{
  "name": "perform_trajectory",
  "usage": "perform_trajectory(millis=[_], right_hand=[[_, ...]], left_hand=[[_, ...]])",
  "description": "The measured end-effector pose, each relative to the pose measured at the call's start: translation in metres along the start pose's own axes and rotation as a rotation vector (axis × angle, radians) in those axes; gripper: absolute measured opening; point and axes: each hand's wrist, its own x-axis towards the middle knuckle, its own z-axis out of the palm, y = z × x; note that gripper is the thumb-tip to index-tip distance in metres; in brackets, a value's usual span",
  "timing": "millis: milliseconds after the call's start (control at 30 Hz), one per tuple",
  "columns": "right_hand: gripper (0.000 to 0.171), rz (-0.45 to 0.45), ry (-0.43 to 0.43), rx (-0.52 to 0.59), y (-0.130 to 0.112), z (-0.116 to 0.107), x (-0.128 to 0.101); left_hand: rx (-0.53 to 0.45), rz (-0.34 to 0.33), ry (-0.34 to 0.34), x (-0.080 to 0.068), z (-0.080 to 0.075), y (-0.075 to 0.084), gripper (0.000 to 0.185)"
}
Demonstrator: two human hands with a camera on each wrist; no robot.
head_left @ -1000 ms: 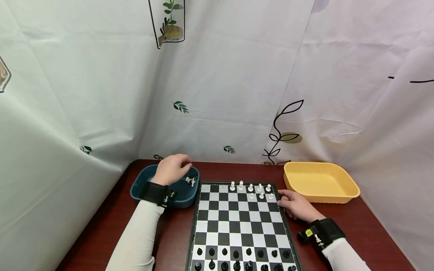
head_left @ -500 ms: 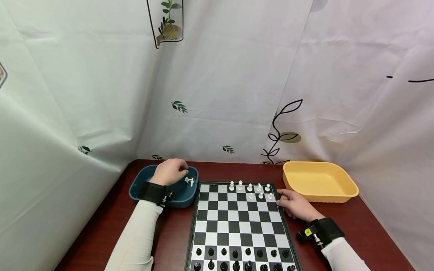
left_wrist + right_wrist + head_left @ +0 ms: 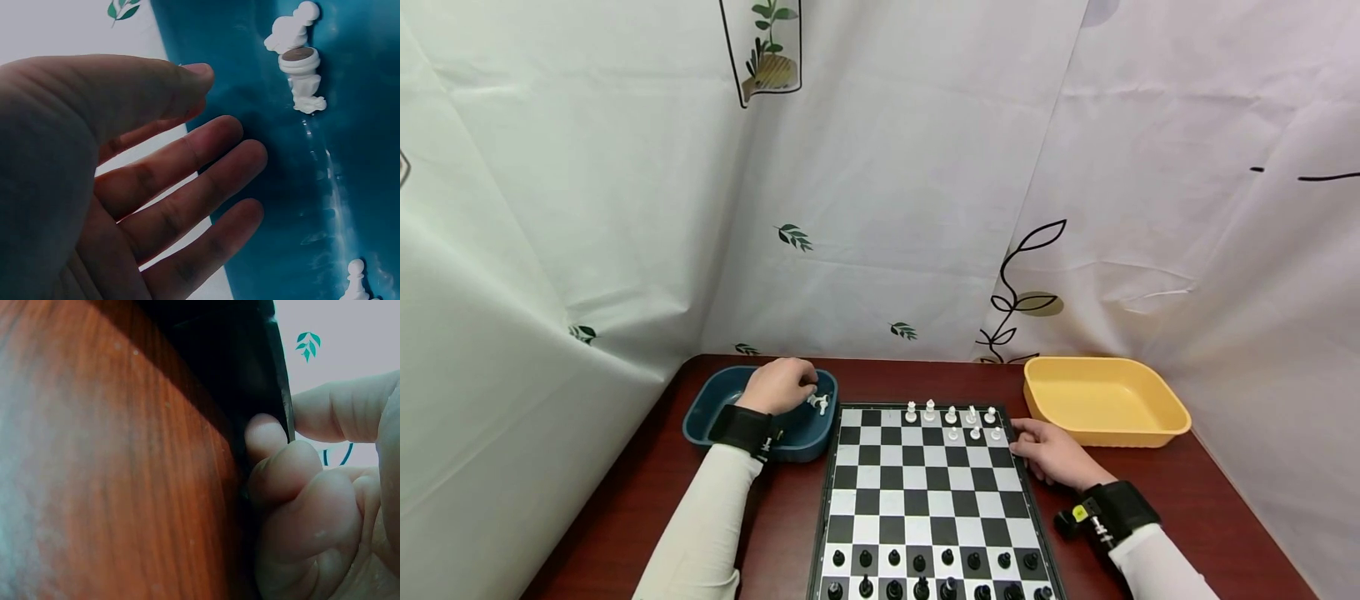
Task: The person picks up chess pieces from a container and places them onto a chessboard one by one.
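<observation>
My left hand (image 3: 778,386) hovers over the blue bin (image 3: 805,446), thumb and fingers apart and loosely bent, with nothing held. White chess pieces (image 3: 300,81) lie in the bin ahead of its fingertips, and a white pawn (image 3: 356,281) shows low in the left wrist view. My right hand (image 3: 1063,457) grips the right edge of the chessboard (image 3: 917,477) near its far corner. In the right wrist view the thumb (image 3: 340,409) lies on one side of the board's edge and the curled fingers (image 3: 287,475) on the other.
Several white pieces (image 3: 930,411) stand at the board's far right, with white pawns (image 3: 975,433) before them. Two rows of black pieces (image 3: 919,564) stand at the near side. A yellow bin (image 3: 1105,400) sits behind my right hand on the brown table (image 3: 1217,517). A fabric backdrop (image 3: 880,208) surrounds the table.
My left hand has lowered further into the blue bin, toward the white pieces. The right hand keeps its grip on the board's edge.
</observation>
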Motion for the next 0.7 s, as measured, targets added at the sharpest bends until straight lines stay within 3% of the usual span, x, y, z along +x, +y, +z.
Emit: perform_trajectory(millis=[300, 700], right_hand=[[0.064, 0.002, 0.000, -0.004, -0.001, 0.000, 0.000], [0.063, 0.000, 0.000, -0.010, -0.001, 0.000, 0.000]], left_hand=[[0.027, -0.010, -0.057, 0.001, 0.008, 0.005, 0.021], [0.038, -0.016, -0.092, 0.003, 0.017, 0.009, 0.012]])
